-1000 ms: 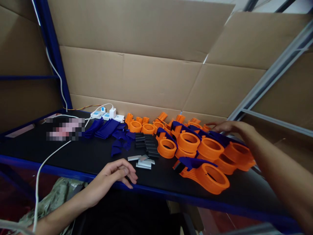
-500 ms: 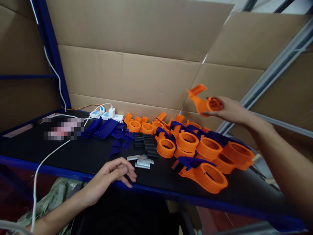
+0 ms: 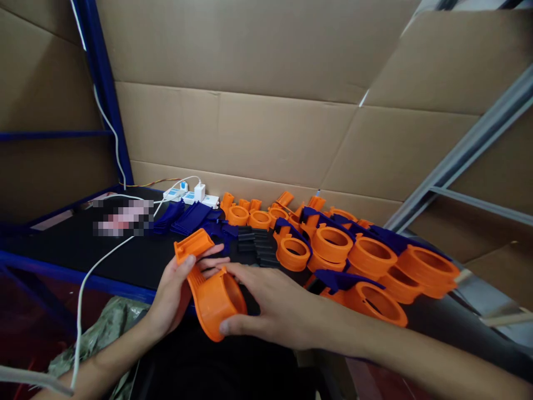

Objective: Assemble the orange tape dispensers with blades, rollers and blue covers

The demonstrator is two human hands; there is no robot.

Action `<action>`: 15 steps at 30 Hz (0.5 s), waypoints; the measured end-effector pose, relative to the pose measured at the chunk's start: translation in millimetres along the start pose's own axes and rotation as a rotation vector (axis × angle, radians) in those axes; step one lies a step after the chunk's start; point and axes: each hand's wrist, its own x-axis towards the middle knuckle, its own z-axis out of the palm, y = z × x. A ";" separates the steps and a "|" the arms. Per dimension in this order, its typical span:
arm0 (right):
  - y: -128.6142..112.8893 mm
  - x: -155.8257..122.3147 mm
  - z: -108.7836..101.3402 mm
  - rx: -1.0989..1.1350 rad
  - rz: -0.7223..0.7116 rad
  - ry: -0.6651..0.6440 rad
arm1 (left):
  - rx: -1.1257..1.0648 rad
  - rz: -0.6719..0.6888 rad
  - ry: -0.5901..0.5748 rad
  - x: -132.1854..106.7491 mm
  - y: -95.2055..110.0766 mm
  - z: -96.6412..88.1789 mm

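We hold an orange holder (image 3: 214,305) with both hands at the lower centre of the frame, in front of the table (image 3: 141,255) and over its near edge. Our left hand (image 3: 170,294) is closed on its narrow end, thumb on the near side and fingers behind; our right hand (image 3: 277,305) is clamped around the ring end, thumb along the lower rim. The 2 hands are near each other, and the holder tilts with its flat bar toward the upper left. Just right of our right hand, blue-and-orange assemblies (image 3: 372,268) are grouped across the right of the frame, some stacked. Behind our hands, near the centre, black strips (image 3: 262,250) lie side by side, with plain orange holders (image 3: 261,221) standing beyond them. Left of these we see blue flat pieces (image 3: 194,218) in overlapping piles, a white power strip (image 3: 211,201) behind them, and a white cable (image 3: 92,271) running down the left of the frame. Cardboard (image 3: 250,133) lines the back.
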 end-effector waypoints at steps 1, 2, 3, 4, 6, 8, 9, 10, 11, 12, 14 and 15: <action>1.9 0.8 0.5 -0.042 0.003 0.010 | -0.005 0.001 0.027 1.2 0.6 -0.2; 4.8 0.9 -0.1 -0.081 -0.002 0.024 | -0.011 -0.005 0.042 2.6 1.5 -0.3; 8.7 0.4 -1.0 -0.113 -0.015 0.041 | -0.016 -0.012 0.052 4.0 2.6 -0.3; 13.6 -0.7 -1.8 -0.140 -0.030 0.064 | -0.021 -0.020 0.064 5.3 4.0 -0.4; 26.4 -4.3 -0.9 -0.208 -0.035 0.139 | -0.023 -0.049 0.089 7.4 7.2 -1.6; 41.8 -9.2 4.7 -0.328 0.002 0.213 | -0.013 -0.110 0.084 9.4 10.0 -5.1; 49.5 -11.7 9.0 -0.402 0.028 0.233 | -0.003 -0.152 0.070 10.7 10.8 -7.7; 56.6 -13.9 14.1 -0.477 0.054 0.238 | 0.009 -0.192 0.052 12.2 11.1 -10.6; 62.8 -15.8 19.3 -0.543 0.077 0.229 | 0.025 -0.225 0.039 13.9 10.7 -13.6; 67.7 -17.2 24.3 -0.599 0.098 0.215 | 0.046 -0.251 0.027 15.9 9.8 -16.4; 73.8 -18.1 32.0 -0.685 0.134 0.199 | 0.102 -0.285 0.000 20.1 7.0 -21.1; 75.2 -17.8 34.3 -0.717 0.145 0.194 | 0.130 -0.298 -0.022 22.0 5.6 -22.6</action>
